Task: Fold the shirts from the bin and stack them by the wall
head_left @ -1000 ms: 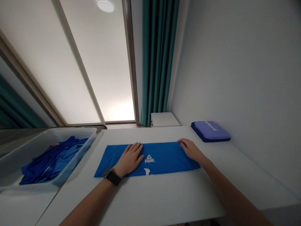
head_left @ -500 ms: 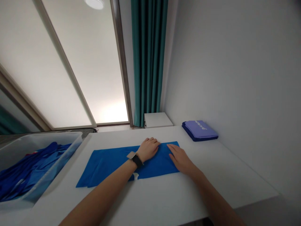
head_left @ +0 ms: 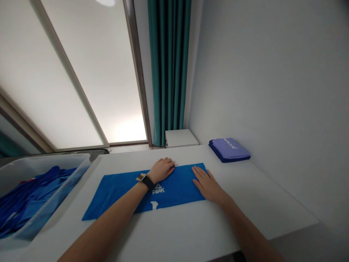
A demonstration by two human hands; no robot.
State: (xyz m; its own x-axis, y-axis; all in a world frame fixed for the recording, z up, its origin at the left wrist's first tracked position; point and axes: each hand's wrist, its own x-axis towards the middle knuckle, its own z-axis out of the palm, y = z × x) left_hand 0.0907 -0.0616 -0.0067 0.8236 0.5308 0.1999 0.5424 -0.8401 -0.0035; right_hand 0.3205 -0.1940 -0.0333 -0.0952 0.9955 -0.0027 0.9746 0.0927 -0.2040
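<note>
On a smooth white table (head_left: pixel 180 233), a flat right hand (head_left: pixel 209 185) and curled left hand (head_left: pixel 162 170), its grip unclear, touch folded blue rectangular cloth (head_left: pixel 178 191), likely light, limp, best held by corners.

A second earlier, we had our left hand (head_left: pixel 162 170) spread beside the white logo (head_left: pixel 158 190); now we had shifted it to the far edge of the blue cloth (head_left: pixel 178 189), fingers curled. We had bared the logo, hidden half a second before. We had flattened our right hand (head_left: pixel 208 184), its fingers straighter. Our view had turned, cutting off more of the tub (head_left: pixel 56 199).
</note>
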